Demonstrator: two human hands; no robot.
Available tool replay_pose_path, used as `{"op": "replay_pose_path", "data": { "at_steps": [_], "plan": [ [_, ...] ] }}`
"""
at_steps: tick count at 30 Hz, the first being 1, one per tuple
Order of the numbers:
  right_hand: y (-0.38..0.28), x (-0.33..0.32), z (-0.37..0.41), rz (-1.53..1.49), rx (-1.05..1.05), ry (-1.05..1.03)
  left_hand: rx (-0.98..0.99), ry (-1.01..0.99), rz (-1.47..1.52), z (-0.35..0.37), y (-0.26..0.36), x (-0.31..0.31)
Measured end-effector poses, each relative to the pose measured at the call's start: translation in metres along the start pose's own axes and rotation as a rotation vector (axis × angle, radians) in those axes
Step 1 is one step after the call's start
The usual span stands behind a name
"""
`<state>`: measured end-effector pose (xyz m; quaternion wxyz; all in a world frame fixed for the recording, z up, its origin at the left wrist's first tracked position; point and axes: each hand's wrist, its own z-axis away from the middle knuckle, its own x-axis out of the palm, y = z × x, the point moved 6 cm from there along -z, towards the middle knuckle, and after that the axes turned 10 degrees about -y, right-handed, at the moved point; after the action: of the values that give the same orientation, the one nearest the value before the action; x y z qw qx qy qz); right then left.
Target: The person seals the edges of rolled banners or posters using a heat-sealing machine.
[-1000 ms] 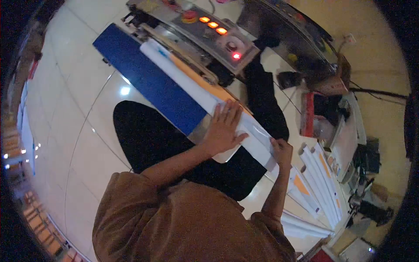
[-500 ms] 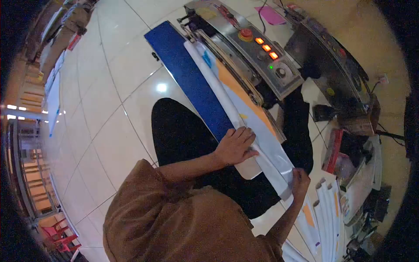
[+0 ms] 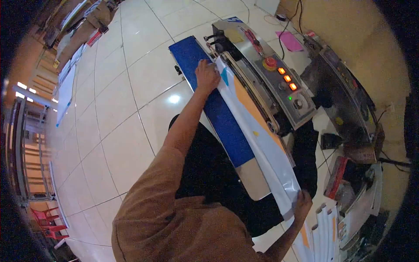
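A long white printed plastic sheet [image 3: 255, 135], with orange and teal patches, lies folded lengthwise along the band sealer [image 3: 262, 83]. It rests partly over the blue conveyor belt [image 3: 227, 120]. My left hand [image 3: 207, 76] is at the sheet's far end, above the belt, with its fingers closed on the sheet's corner. At the near end, my right hand [image 3: 303, 203] grips the sheet's right edge, thumb and fingers bent around it. The sheet's near end hangs past the tan end plate [image 3: 254, 179] over my dark-clothed leg.
Lit orange switches [image 3: 287, 78] and a red stop button [image 3: 269, 63] sit on the sealer's panel. A second similar machine [image 3: 345, 91] stands to the right. Several rolled white sheets [image 3: 325, 231] lie on the tiled floor at lower right, near a red box [image 3: 336, 178].
My left hand has moved from the sheet's middle to its far end. The sheet's rolled left edge now lies flatter. My right hand stays at the near end; the view has shifted.
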<state>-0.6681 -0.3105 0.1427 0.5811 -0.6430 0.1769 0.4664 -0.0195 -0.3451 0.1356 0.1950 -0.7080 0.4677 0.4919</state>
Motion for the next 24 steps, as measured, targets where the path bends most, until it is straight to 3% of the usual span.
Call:
{"op": "replay_pose_path", "data": {
  "at_steps": [1, 5, 7, 10, 14, 16, 17, 18, 19, 20, 21, 22, 23, 24],
  "plan": [
    [0.005, 0.0, 0.002, 0.002, -0.011, 0.001, -0.083, -0.158, 0.074, -0.013, -0.008, 0.01],
    [-0.004, -0.013, 0.007, -0.111, 0.041, -0.043, -0.245, -0.126, 0.179, -0.036, -0.023, 0.039],
    [-0.005, -0.015, 0.008, -0.085, 0.05, -0.047, -0.36, -0.26, 0.295, -0.047, -0.029, 0.024],
    [0.004, -0.016, 0.019, -0.027, -0.029, 0.018, -0.342, -0.209, 0.426, -0.048, -0.045, 0.024],
    [0.026, -0.013, 0.022, -0.171, 0.145, -0.057, -0.417, -0.149, 0.352, -0.056, -0.065, 0.045],
    [0.031, -0.012, 0.025, -0.246, 0.127, 0.015, -0.46, -0.182, 0.292, -0.063, -0.079, 0.053],
    [0.03, -0.012, 0.024, -0.141, 0.123, -0.006, -0.468, -0.215, 0.247, -0.068, -0.09, 0.066],
    [0.028, -0.014, 0.023, -0.033, 0.135, -0.029, -0.422, -0.251, 0.309, -0.069, -0.096, 0.073],
    [0.03, -0.012, 0.024, -0.077, 0.121, -0.005, 0.084, -0.325, -0.271, -0.083, -0.1, 0.1],
    [0.031, -0.013, 0.023, -0.114, 0.112, 0.023, 0.123, -0.245, -0.3, -0.083, -0.116, 0.124],
    [0.027, -0.016, 0.02, -0.113, 0.069, -0.013, -0.007, -0.466, -0.197, -0.091, -0.117, 0.113],
    [0.024, -0.018, 0.019, -0.079, 0.148, -0.101, -0.099, -0.236, 0.195, -0.094, -0.159, 0.143],
    [0.023, -0.019, 0.021, -0.119, 0.152, -0.106, -0.217, -0.318, 0.146, -0.092, -0.138, 0.112],
    [0.024, -0.018, 0.023, -0.164, 0.144, -0.117, -0.129, -0.318, 0.374, -0.103, -0.167, 0.14]
  ]
}}
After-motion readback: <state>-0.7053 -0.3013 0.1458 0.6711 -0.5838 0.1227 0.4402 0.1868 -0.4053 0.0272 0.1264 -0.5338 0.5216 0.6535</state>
